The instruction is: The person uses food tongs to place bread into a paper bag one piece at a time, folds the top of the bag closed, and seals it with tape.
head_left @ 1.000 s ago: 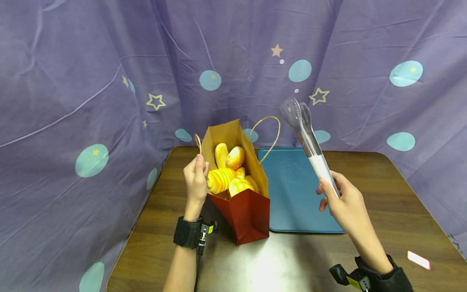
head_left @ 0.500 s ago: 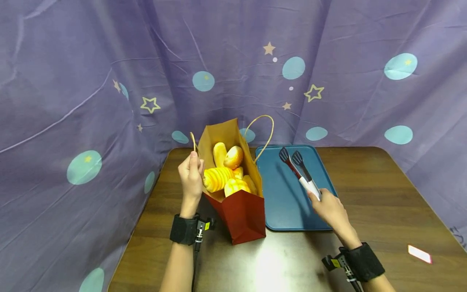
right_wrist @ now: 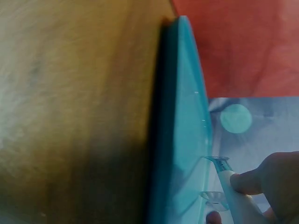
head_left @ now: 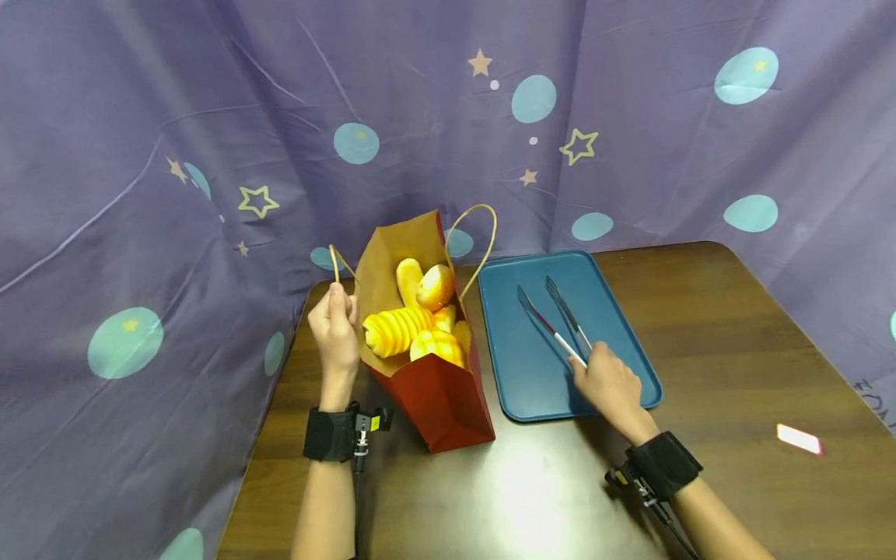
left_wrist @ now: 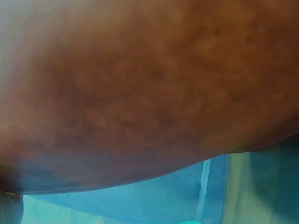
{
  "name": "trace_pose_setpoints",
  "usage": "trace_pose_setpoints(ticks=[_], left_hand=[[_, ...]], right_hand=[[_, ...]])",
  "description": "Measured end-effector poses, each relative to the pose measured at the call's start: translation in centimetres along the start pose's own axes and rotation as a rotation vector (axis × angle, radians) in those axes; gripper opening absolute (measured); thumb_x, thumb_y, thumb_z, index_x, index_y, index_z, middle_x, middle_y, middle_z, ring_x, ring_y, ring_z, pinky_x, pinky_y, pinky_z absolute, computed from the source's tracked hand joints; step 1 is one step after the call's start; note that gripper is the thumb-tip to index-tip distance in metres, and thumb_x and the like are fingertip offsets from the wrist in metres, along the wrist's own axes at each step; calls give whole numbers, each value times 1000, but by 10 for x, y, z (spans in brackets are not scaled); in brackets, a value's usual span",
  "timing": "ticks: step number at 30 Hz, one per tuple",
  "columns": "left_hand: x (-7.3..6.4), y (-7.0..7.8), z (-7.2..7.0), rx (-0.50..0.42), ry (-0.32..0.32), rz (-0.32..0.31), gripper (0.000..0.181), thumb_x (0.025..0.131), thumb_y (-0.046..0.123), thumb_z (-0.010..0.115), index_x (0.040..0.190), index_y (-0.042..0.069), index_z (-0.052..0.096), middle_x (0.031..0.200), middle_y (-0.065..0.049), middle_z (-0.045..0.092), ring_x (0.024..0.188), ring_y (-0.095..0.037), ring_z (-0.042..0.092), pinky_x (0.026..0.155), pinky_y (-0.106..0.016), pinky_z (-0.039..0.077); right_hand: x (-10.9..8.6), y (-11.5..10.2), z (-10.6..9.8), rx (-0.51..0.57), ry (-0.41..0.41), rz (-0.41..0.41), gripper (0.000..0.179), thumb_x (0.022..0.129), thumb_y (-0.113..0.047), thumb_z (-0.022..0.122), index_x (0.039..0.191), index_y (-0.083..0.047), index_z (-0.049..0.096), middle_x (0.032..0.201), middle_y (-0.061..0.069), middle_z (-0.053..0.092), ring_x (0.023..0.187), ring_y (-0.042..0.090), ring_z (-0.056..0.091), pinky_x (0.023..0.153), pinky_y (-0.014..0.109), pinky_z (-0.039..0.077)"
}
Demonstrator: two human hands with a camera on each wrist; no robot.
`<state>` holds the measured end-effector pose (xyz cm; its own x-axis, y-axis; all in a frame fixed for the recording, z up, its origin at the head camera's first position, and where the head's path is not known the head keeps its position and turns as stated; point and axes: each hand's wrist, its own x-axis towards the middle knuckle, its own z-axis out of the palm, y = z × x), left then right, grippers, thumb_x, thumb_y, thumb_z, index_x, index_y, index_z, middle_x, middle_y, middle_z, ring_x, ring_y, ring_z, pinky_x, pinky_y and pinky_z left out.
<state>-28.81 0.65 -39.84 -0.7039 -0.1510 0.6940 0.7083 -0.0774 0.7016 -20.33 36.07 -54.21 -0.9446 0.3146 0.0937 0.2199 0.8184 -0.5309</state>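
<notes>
My left hand (head_left: 336, 327) grips a twisted cord handle (head_left: 334, 264) of the red paper bag (head_left: 441, 400). Inside the bag's tan lining lie several bread rolls, among them a ridged yellow roll (head_left: 399, 330) and a round glossy bun (head_left: 435, 287). My right hand (head_left: 609, 385) holds serving tongs (head_left: 570, 350) by their white handles, low over the blue tray (head_left: 504, 365). The tongs' two arms are spread, with nothing between the tips. In the right wrist view the thumb presses on the tongs' handle (right_wrist: 238, 200). The left wrist view is mostly filled by a blurred brown surface.
The tray lies just right of the bag on a wooden table (head_left: 707, 327). A small white card (head_left: 799, 439) with a pink edge lies at the right. A purple curtain (head_left: 420, 78) hangs behind the table. The bag's other handle (head_left: 493, 225) stands up toward the tray.
My right hand has lowered the tongs from above the tray down to its surface. My left hand keeps its hold on the bag handle. The head view has shifted.
</notes>
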Motion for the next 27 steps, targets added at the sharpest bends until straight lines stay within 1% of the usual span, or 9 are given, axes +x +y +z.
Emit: trace_pose_setpoints(ticks=[3,6,9,11,14,17,21,24,27], left_hand=[[-2,3,6,-2,-15,14,50,107,14,38,61,-3,23,51,6,25,44,-9,18,44,-27,10],[-3,8,11,-16,-21,13,48,107,12,37,64,-3,24,54,5,27,47,-8,22,47,-24,15],[-5,14,14,18,3,0,43,107,13,38,67,-2,35,58,4,37,51,-9,34,51,-20,26],[-8,20,15,78,28,-13,37,107,14,39,75,-2,47,65,2,49,59,-11,46,59,-21,36],[-13,30,14,177,79,-32,25,106,14,42,100,-2,61,86,-3,63,84,-18,60,77,-27,44],[-18,42,14,289,121,-34,29,103,12,47,123,-4,59,113,-9,62,112,-22,57,96,-31,44],[-23,62,20,470,189,-13,43,97,11,55,139,-2,52,137,-14,50,130,-19,45,109,-36,37],[-28,79,30,537,220,14,48,94,11,57,141,1,52,141,-14,47,132,-18,43,109,-36,36],[-34,97,47,524,163,77,38,95,9,56,131,0,61,134,-13,53,126,-20,48,104,-34,40]], right_hand=[[1,3,7,-11,78,-32,38,96,-30,66,88,3,51,75,21,54,62,40,56,46,53,41],[2,6,13,-25,127,-52,38,94,-29,69,87,5,51,80,24,52,67,43,55,45,53,41],[1,9,19,-35,156,-72,39,92,-26,72,88,7,51,84,26,50,70,46,56,46,55,43],[0,11,23,-37,167,-83,40,90,-26,75,89,8,52,86,27,51,72,47,56,47,57,44],[1,13,27,-41,172,-101,41,89,-25,77,91,8,53,86,28,52,72,48,57,48,59,46],[4,15,29,-43,172,-105,41,88,-26,78,91,7,53,86,27,52,71,48,58,47,59,46],[8,17,28,-39,168,-108,41,88,-26,78,90,7,53,86,26,51,72,47,58,47,58,46],[11,20,28,-46,168,-115,42,87,-26,79,88,7,53,85,27,52,72,48,58,48,58,47],[11,23,23,-58,164,-121,47,84,-29,82,87,7,53,84,29,52,72,49,58,48,59,48]])
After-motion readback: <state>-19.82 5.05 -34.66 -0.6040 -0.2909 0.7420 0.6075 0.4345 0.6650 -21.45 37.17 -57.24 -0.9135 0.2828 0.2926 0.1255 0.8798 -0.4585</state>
